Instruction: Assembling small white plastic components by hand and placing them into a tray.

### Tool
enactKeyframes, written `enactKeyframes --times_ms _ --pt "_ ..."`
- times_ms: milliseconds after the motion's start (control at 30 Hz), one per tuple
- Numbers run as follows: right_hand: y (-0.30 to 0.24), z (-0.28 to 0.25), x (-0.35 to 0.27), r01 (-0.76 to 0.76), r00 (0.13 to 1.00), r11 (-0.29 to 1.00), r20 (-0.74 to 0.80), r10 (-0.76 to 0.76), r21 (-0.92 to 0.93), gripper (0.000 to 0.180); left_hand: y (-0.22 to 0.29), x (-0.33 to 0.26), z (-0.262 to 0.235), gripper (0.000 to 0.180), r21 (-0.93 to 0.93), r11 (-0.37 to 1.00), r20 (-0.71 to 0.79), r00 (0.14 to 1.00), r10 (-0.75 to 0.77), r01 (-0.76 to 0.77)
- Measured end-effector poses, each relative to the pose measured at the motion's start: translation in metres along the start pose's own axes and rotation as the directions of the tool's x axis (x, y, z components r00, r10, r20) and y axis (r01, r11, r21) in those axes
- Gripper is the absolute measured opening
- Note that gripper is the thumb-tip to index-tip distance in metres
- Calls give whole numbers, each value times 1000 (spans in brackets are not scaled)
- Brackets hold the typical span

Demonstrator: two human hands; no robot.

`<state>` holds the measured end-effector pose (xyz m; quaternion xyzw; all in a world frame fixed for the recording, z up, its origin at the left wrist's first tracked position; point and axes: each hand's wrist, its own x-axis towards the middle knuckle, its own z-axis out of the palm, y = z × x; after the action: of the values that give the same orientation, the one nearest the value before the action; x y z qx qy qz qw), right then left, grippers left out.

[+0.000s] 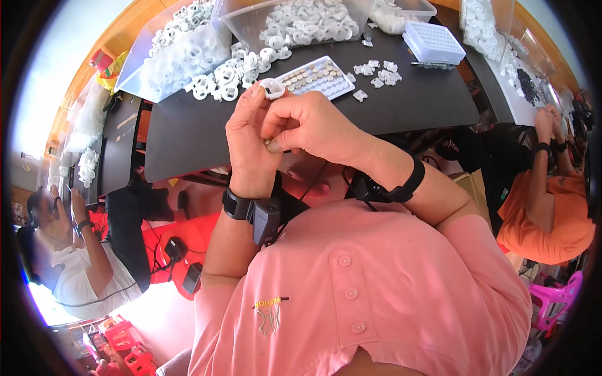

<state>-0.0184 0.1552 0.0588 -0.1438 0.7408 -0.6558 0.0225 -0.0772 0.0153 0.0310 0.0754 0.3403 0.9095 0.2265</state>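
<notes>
While both hands are raised together above the near edge of the dark worktop (207, 135), a small white plastic ring piece (272, 88) is pinched at the fingertips of the left hand (251, 141), its grip closed on the piece. A tiny metallic part (268, 143) is pressed between thumb and forefinger of the right hand (307, 125), whose grip is clamped on it, just below the white piece and touching the left palm. Black wrist straps are worn on both forearms.

Just beyond the hands, a flat tray of small round metal discs (316, 76) is laid on the worktop. To its left, a loose heap of white rings (232, 72) is spread out, and more are held in clear bins (182, 53) at the far edge. To the right of the tray, a few small white clips (379, 72) are scattered, and a pale blue lidded box (434, 42) is set farther off. Other people are seated at the left and right.
</notes>
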Motion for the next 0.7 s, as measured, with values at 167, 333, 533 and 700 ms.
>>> enactKeyframes --times_ms 167,333,533,700 --pt "12 11 -5 6 998 1000 -57 -8 -27 7 -5 -1 -6 23 -12 1000 -31 1000 2 -3" --pt "33 33 -12 281 918 889 -170 -359 -360 10 -9 0 -14 23 -39 999 -23 1000 -9 8" --pt "33 38 -15 415 821 693 -86 -565 -590 17 -9 -4 -15 24 -34 999 -8 1000 -10 10" --pt "40 38 -15 456 788 652 -65 -612 -606 18 -11 -5 -19 25 -7 1000 17 1000 13 -13"
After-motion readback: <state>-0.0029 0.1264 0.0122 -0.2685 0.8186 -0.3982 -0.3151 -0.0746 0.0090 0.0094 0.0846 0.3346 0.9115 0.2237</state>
